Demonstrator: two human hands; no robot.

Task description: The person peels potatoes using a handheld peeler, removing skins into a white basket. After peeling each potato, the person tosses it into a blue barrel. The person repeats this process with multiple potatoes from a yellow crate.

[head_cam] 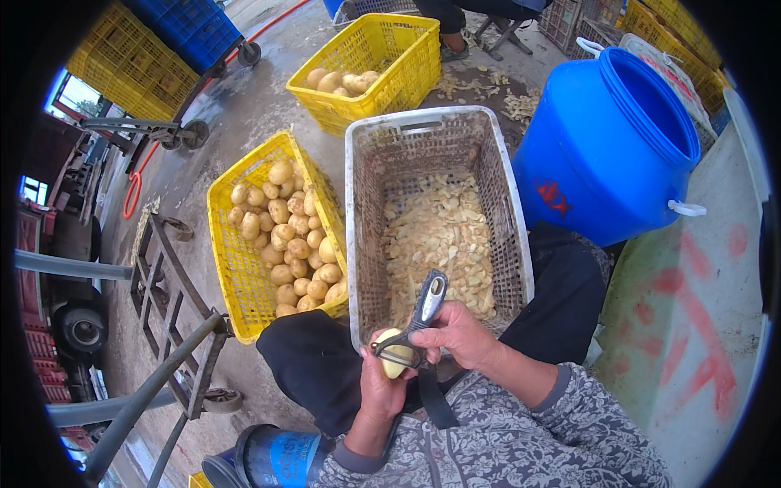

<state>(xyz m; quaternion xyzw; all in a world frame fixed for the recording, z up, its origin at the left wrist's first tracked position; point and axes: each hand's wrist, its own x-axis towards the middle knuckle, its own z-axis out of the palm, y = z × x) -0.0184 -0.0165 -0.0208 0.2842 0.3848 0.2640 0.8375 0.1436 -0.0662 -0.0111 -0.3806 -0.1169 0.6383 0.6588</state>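
A pale, peeled-looking potato (395, 360) rests in my left hand (381, 387), its fingers curled around the lower side. My right hand (460, 335) grips a Y-shaped peeler (429, 299) with a dark handle, whose head lies across the potato. Both hands are over the near end of a dirty white plastic crate (515, 226), set between my knees. Potato peelings (442, 238) cover much of the crate's floor. To its left, a tilted yellow crate (235, 287) holds many unpeeled potatoes (287, 235).
Beyond stands another yellow crate (406, 79) with several potatoes. A large blue barrel (579, 140) leans close on my right. Left is a metal hand cart (183, 341) on casters; a bucket (277, 454) sits by my left side. A seated person's leg (451, 36) shows at the top.
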